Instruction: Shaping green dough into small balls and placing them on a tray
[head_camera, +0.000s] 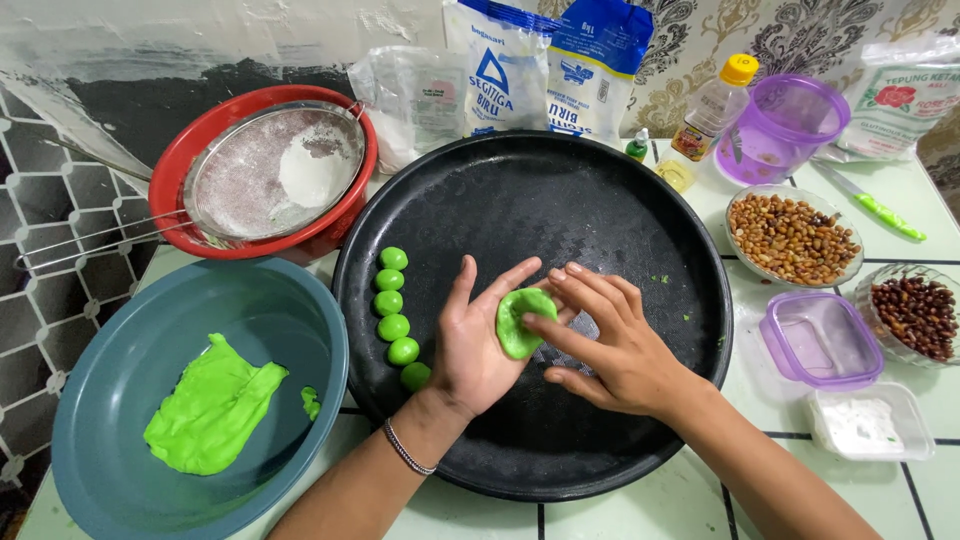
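Right now I am flattening a green dough disc (520, 320) in my cupped left hand (475, 345), right hand's (610, 340) fingers pressing it; next, I judge, filling needs centring.

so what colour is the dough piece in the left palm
Bright green, the dough piece lies flattened in the left hand, seen best in the head view.
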